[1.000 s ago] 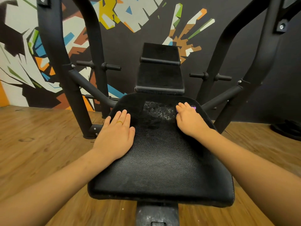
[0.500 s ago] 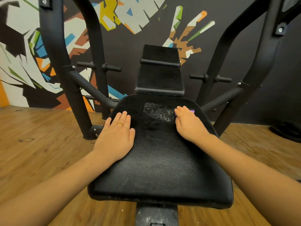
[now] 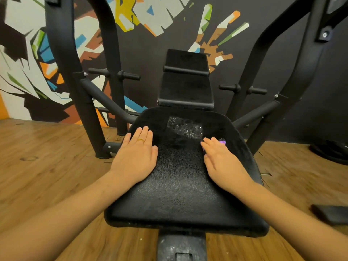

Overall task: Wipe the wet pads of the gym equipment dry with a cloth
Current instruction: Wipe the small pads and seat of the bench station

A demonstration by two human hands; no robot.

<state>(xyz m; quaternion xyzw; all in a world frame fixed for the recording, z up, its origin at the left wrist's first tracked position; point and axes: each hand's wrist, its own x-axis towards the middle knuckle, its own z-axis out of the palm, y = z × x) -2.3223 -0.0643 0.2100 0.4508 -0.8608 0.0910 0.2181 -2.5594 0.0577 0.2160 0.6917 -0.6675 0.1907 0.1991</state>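
Spanning the upper frame: painted wall, multicoloured mural on dark ground. Wood floor across the lower half.

Machine frame: black steel uprights at left and right, with peg stubs beside each.

Seat pad: black, grained, centre of frame, widest at the near edge. Both hands rested on it.

Back pad: black, upper centre, just behind the seat pad. Whether it was wet could not be told.

Left hand: flat on the pad's left side, fingers straight and together, grasping nothing; judged to be bracing.

Right hand: flat on the pad's right side, fingers extended, pressing down on the cloth rather than clenching it.

Wet patch: glistening beads at the pad's far centre, between the two sets of fingertips and just left of the right hand.

Dark slab: on the floor, lower right; identity unclear.

Cloth: purple, only a tip showing past the right fingertips, the rest hidden beneath the palm.

Ring: gold, on a left finger.

Handling note, as judgement: the patch looked not yet dried. The stroke called for sweeping the cloth leftward across it under even, flat pressure, overlapping passes, with more cloth spread out so skin did not smear the water.
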